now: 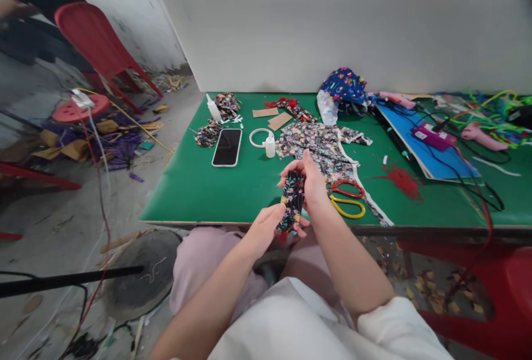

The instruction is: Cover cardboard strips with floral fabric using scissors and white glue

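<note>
Both my hands hold a small piece of dark floral fabric (pixel 292 200) just above the near edge of the green table (pixel 199 188). My left hand (pixel 264 230) pinches its lower end from below. My right hand (pixel 308 183) grips its upper end, fingers curled round it. A larger sheet of the same patterned fabric (pixel 320 144) lies spread on the table beyond my hands. Scissors with red and yellow handles (pixel 347 199) rest just right of my right wrist.
A phone (pixel 227 147), a white tape ring (pixel 258 137), small glue bottles (pixel 270 145), cardboard bits and fabric scraps lie on the table. A blue board (pixel 440 155), glue guns and cables crowd the right. Red chairs, a fan base and floor scraps sit left.
</note>
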Demonstrator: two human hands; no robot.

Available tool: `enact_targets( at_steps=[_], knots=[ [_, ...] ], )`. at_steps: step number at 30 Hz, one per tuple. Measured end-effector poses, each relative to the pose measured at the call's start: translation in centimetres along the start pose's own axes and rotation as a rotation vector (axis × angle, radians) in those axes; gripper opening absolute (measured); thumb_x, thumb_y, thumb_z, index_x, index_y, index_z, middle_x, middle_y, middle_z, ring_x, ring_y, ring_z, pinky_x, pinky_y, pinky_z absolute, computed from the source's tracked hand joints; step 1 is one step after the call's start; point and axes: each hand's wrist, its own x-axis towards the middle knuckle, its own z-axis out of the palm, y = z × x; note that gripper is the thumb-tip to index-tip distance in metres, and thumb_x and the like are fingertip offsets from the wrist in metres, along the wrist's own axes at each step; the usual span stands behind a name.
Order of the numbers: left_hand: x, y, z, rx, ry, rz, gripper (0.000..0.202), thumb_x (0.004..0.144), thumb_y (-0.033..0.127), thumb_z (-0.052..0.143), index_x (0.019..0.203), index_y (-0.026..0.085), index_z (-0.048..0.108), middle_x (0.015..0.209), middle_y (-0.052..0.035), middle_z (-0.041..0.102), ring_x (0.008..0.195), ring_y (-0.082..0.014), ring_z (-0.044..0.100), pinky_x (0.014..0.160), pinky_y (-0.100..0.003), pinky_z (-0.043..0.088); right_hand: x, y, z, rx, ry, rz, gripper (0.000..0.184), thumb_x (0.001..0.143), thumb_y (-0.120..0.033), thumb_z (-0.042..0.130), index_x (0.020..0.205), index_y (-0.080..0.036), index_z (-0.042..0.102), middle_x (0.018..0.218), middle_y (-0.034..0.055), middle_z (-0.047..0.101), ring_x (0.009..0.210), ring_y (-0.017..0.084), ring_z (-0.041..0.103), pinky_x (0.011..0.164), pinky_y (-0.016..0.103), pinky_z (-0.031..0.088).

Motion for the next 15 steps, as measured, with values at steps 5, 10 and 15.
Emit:
enact_targets(
  at_steps=[5, 10, 15],
  knots=[
    [0.7, -0.8, -0.6, 0.066, 0.079, -0.071, 0.033, 0.076, 0.039, 0.059, 0.095, 0.012, 0.054, 0.086, -0.0103, 0.068, 0.059, -0.0156, 0.064, 0.052, -0.021, 0.043, 0.4, -0.2, -0.7, -0.119, 0.002, -0.038, 0.039, 0.071, -0.053, 0.052, 0.064, -0.016, 0.061, 0.049, 0.0012, 0.062, 0.044, 0.011, 0.057, 0.044, 0.021, 0.043],
    [1.0, -0.7, -1.0, 0.106, 0.152, -0.042, 0.036, 0.075, 0.041, 0.059, 0.094, 0.012, 0.055, 0.091, -0.0118, 0.067, 0.057, -0.0155, 0.064, 0.051, -0.022, 0.042, -0.1, -0.1, -1.8, -0.223, -0.232, 0.099, 0.034, 0.055, -0.030, 0.074, 0.084, -0.018, 0.063, 0.069, 0.0015, 0.069, 0.063, 0.015, 0.064, 0.059, 0.027, 0.050],
    [0.8, -0.7, -1.2, 0.192, 0.094, -0.113, 0.037, 0.073, 0.042, 0.060, 0.093, 0.011, 0.057, 0.089, -0.0108, 0.068, 0.062, -0.0182, 0.066, 0.057, -0.023, 0.043, 2.4, -1.6, -4.8, -0.068, 0.176, -0.144, 0.024, 0.063, -0.040, 0.068, 0.073, -0.018, 0.064, 0.064, 0.0010, 0.068, 0.059, 0.012, 0.063, 0.061, 0.025, 0.051]
  ],
)
